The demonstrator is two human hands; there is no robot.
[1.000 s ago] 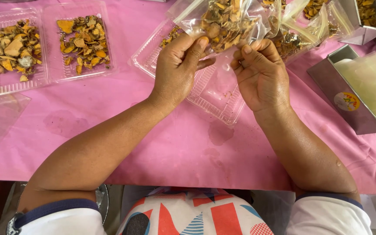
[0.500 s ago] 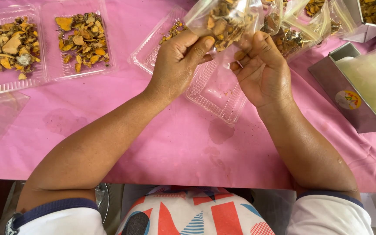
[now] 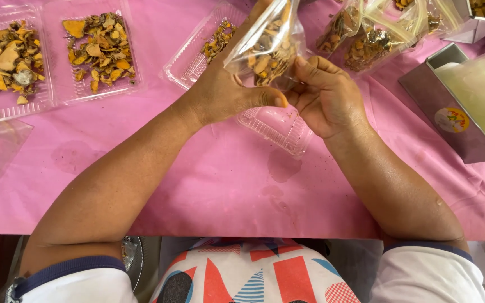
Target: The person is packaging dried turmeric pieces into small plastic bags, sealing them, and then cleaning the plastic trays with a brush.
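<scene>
left hand (image 3: 220, 92) and right hand (image 3: 326, 98): each grip clamped on one clear bag of dried yellow pieces (image 3: 265, 50), raised above an open clear tray (image 3: 279, 126) on the pink surface (image 3: 225, 185).

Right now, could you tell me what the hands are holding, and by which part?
Both hands hold a clear plastic bag of dried yellow pieces: the left hand grips its lower side, the right hand pinches its bottom edge.
</scene>
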